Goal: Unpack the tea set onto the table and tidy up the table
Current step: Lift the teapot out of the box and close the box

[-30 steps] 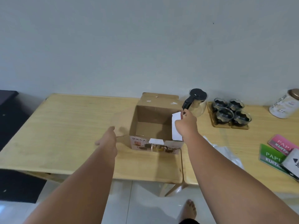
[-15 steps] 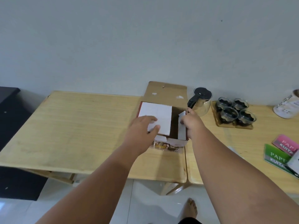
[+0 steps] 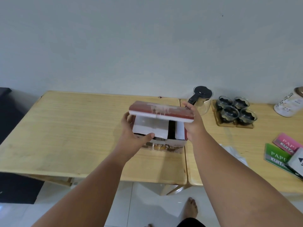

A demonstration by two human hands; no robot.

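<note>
The tea set's cardboard box stands near the right end of the left wooden table. Its red-topped back lid flap hangs half folded over the opening, and two white side flaps lie folded inward. My left hand presses on the left white flap, thumb on its front edge. My right hand grips the box's right side and the lid's right end. A glass teapot with a black lid stands behind the box. Several glass cups sit on a wooden tray to its right.
A second wooden table adjoins on the right. On it lie a clear plastic bag, pink and green receipt pads, a white packet and a white jar. A dark cabinet stands at left. My bare foot rests on white tiles.
The box was open a second ago. My left hand folded the left flap in, the right hand folded the right flap, and the back lid flap has come forward over the opening.
</note>
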